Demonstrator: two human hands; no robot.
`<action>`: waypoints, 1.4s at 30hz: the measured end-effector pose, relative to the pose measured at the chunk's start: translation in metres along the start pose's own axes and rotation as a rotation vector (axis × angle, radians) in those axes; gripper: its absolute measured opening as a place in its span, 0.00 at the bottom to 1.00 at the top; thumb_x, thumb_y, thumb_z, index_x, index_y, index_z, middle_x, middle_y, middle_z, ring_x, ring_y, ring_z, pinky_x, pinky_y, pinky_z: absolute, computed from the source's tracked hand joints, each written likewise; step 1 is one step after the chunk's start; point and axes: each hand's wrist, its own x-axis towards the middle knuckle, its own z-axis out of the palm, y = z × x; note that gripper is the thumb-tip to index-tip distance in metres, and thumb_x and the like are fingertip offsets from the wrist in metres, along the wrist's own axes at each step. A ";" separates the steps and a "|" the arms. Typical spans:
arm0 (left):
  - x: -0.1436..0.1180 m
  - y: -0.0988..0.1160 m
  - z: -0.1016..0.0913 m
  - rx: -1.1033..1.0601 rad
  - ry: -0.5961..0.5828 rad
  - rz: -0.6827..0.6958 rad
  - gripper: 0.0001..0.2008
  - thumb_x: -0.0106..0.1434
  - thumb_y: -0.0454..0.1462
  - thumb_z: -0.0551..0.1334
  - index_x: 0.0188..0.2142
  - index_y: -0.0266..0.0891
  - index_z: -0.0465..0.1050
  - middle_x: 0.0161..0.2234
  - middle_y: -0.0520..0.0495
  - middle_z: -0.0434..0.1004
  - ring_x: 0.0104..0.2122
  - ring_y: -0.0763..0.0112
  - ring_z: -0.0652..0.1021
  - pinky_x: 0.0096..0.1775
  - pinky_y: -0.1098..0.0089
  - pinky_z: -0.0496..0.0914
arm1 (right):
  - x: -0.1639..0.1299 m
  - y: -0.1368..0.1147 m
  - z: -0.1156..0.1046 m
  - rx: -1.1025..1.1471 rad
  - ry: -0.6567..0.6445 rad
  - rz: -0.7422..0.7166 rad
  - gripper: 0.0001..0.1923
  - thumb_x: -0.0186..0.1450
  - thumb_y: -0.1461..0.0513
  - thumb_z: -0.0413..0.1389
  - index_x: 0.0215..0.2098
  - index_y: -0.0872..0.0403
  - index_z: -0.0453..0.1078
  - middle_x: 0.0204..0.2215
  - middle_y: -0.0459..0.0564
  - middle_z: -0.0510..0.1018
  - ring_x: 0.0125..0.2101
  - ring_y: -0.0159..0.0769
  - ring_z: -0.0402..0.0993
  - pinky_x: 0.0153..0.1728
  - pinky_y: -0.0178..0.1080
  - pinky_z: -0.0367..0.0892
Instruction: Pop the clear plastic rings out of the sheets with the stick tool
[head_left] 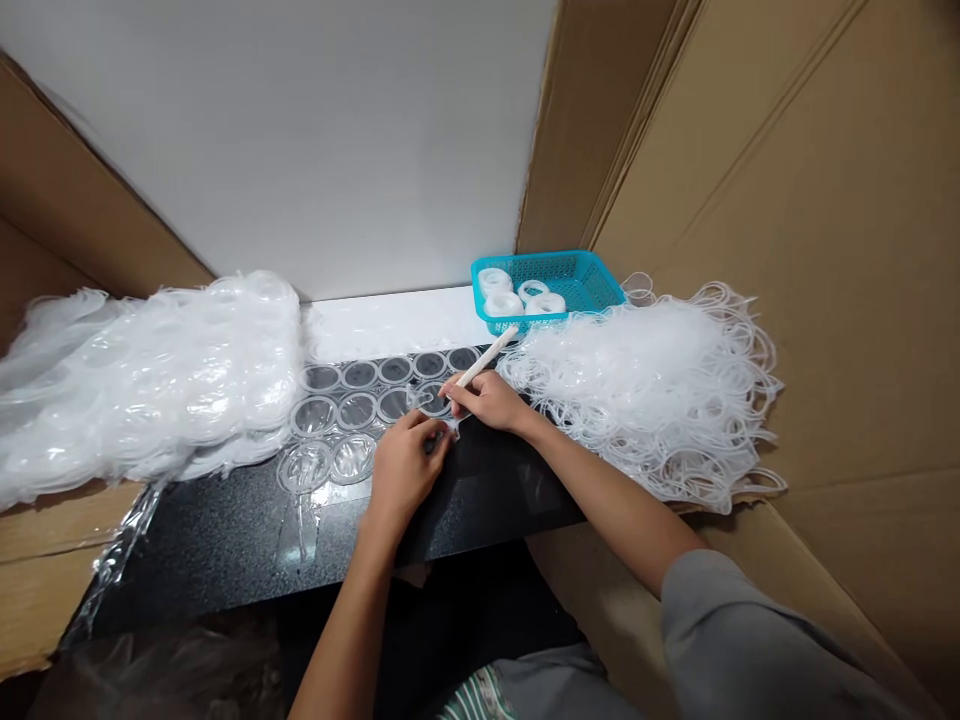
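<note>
The left hand (405, 462) pins the clear ring sheet (360, 410) just beside the right hand (487, 400), which grips a white stick (487, 356) angled up-right toward the basket (592, 285).

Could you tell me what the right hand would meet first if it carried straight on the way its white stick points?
Probably the teal basket: the white stick in the right hand points up-right towards the basket's front rim, over the clear ring sheet. Depth is uncertain.
</note>
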 end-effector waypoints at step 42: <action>-0.051 0.011 -0.033 -0.107 0.162 -0.377 0.13 0.62 0.48 0.64 0.39 0.42 0.77 0.31 0.50 0.78 0.27 0.68 0.75 0.33 0.68 0.70 | -0.002 -0.002 0.006 -0.291 0.082 -0.006 0.14 0.72 0.56 0.56 0.34 0.55 0.78 0.25 0.48 0.81 0.29 0.38 0.80 0.38 0.38 0.71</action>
